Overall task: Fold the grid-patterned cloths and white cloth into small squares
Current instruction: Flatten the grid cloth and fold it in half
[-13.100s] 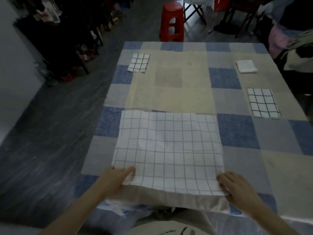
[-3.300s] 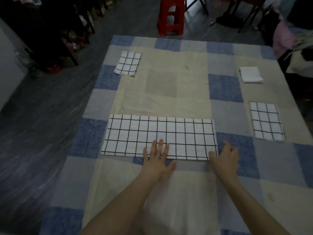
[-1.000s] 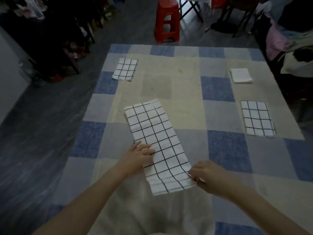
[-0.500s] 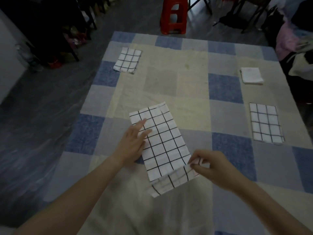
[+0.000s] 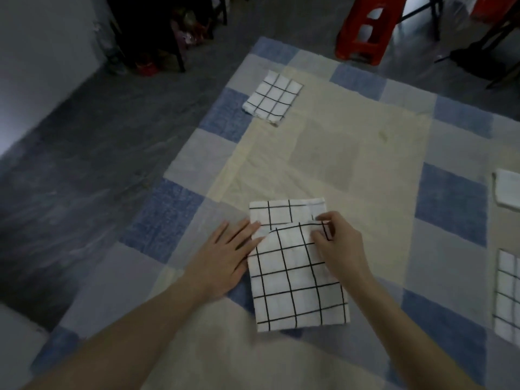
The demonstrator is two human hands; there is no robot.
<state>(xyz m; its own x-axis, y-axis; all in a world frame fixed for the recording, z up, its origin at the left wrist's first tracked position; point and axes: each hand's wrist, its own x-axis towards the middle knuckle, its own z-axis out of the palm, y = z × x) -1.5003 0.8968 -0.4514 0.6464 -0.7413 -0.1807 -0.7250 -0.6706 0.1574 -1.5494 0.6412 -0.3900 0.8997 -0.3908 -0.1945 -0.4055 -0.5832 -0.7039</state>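
The right hand [image 5: 339, 244] pinches the far edge of the turned-over flap of the grid-patterned cloth [image 5: 298, 277], thumb and fingertips clenched on the fabric near the flap's right corner. The flap lies over the lower layer and stops short of its far edge, so a strip of that layer shows beyond the hand. The left hand [image 5: 225, 258] lies flat with fingers straight and together, grasping nothing; its fingertips touch the cloth's left edge where the flap's rounded corner curls.

The cloth sits on the near middle of the table [image 5: 365, 164], which is covered in blue, grey and cream checks. Its near edge lies well in from the table's near edge, and bare cover spreads beyond the cloth's far edge and to its right.

A small folded grid cloth [image 5: 272, 97] lies near the far left corner. At the right edge, a folded white cloth [image 5: 508, 191] and another grid cloth [image 5: 508, 294] are cut off by the frame. A red stool [image 5: 365, 32] stands on the floor beyond the far edge.
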